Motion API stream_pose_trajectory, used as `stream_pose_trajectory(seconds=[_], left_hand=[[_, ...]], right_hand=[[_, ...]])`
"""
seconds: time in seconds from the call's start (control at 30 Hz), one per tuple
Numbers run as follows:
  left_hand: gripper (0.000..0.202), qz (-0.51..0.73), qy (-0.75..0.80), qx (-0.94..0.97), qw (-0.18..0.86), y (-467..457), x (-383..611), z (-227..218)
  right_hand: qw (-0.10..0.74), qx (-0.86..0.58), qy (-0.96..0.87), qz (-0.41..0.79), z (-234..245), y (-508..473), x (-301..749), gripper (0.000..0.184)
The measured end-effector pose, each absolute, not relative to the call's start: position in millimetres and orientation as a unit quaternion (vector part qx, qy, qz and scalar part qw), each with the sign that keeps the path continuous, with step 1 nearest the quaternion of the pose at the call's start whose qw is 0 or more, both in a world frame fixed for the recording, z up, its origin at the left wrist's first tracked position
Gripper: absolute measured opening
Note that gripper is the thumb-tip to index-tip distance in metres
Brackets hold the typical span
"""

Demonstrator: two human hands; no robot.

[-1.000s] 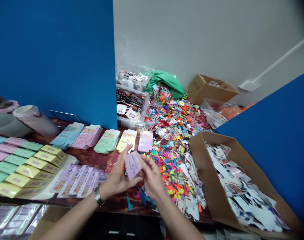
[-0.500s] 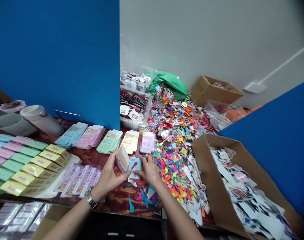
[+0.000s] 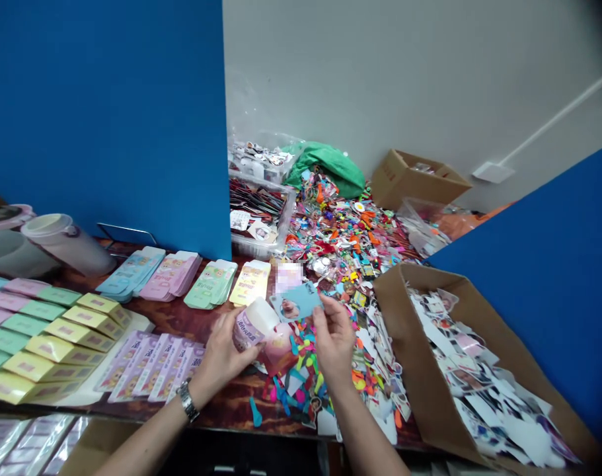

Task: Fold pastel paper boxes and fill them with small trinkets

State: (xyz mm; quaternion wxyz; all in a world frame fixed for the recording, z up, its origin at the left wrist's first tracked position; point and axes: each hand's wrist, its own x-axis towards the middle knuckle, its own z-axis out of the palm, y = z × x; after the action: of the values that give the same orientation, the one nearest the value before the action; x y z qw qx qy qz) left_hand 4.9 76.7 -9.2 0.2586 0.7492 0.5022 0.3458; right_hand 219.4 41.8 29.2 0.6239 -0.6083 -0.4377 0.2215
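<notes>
At your table (image 3: pixel 226 404) are two cartons (image 3: pixel 410 330) and five stacks (image 3: pixel 211 284). Above it, the fingers of your left hand (image 3: pixel 221 355) clamp one purple box (image 3: pixel 247 330); best hold it lightly, lest it crease. Your right hand (image 3: pixel 336 344) pinches one blue card (image 3: pixel 304 301) near the box; keep it flat.

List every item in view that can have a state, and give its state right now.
Purple box: open, held in the left hand.
Blue card: gripped by its edge in the right hand.
Yellow boxes: folded up, closed, lined up.
Green cartons: flat, stacked.
Front cardboard box: open.
Rear cardboard box: open.
</notes>
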Motion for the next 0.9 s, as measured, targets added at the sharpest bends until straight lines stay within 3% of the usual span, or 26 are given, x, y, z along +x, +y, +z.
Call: stream_pose_trajectory(seconds=[0.33,0.47,0.57,0.8,0.9], left_hand=[[0.057,0.306,0.463,0.796,0.241,67.6,18.0,-9.8],[0.062,0.295,0.464,0.803,0.228,70.1,14.3,-17.7],[0.065,0.287,0.477,0.8,0.223,71.8,8.7,-23.6],[0.068,0.273,0.469,0.808,0.23,69.1,12.5,-28.7],[0.07,0.266,0.454,0.816,0.239,67.3,19.3,-26.9]], right_hand=[[0.444,-0.543,-0.704,0.112,27.7,17.7,194.6,0.017],[0.467,-0.628,-0.611,0.117,18.6,15.8,233.0,0.022],[0.436,-0.719,-0.533,0.089,12.4,11.5,287.3,0.023],[0.154,-0.797,-0.578,0.088,4.8,-31.2,354.4,0.023],[0.078,-0.813,-0.574,0.058,-5.4,-38.4,350.3,0.027]])
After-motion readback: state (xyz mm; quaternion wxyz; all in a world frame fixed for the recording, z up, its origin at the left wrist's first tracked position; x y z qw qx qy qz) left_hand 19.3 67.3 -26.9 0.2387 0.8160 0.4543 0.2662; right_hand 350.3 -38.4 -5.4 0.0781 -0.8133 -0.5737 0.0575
